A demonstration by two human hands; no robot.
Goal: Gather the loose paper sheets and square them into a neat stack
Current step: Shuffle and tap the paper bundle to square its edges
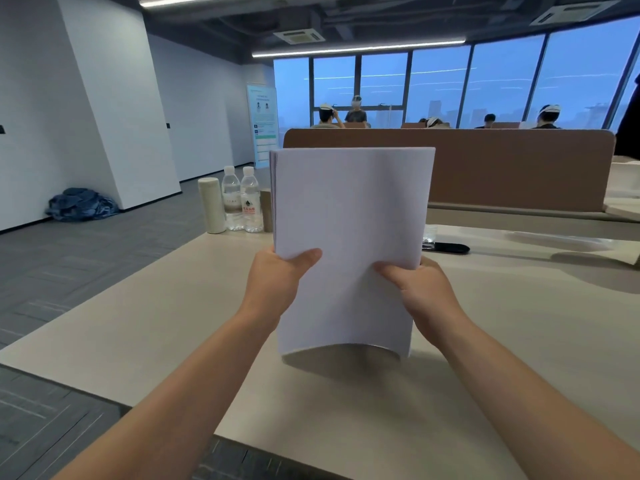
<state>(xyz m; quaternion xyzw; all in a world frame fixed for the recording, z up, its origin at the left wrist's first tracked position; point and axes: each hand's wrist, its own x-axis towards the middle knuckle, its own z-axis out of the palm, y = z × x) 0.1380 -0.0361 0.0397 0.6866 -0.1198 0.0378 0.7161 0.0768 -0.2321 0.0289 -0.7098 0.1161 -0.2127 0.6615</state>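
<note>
Paper stack (349,216) upright, long axis vert.

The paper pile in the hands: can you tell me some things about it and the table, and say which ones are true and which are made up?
1. Both hands hold the paper stack, the left hand on one side and the right hand on the other. True.
2. The stack lies flat on the table. False: it stands upright, and its bottom edge bows above the tabletop.
3. Two water bottles stand at the far left of the table. True.
4. The bottles are lying on their sides. False: they stand upright beside a pale cylinder.
5. The paper is bright red. False: it is white.
</note>
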